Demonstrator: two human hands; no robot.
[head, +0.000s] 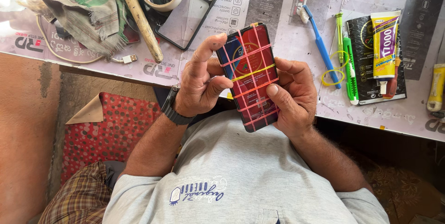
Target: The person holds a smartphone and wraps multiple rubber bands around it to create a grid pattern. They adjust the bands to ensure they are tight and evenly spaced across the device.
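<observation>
The smartphone point(249, 76) sits between the two hands, above the person's chest and just inside the near edge of the table point(296, 43). Its long axis runs from the body toward the table, tilted slightly; the lit screen faces up. Several rubber bands point(252, 73), pink, orange and yellow, cross the screen.

Left hand point(199, 82): grip closed around the phone's left edge. The thumb presses on the screen near mid-height; the index finger extends along the upper left edge.

Right hand point(292, 96): grip closed around the right edge and lower part of the phone. The thumb lies across the lower screen, on the bands; the fingers wrap behind.

Both hands are equally near; the phone lies directly between them. Beyond the right grip, on the table, lie a blue toothbrush point(320, 38) and a glue tube point(384, 45).
</observation>
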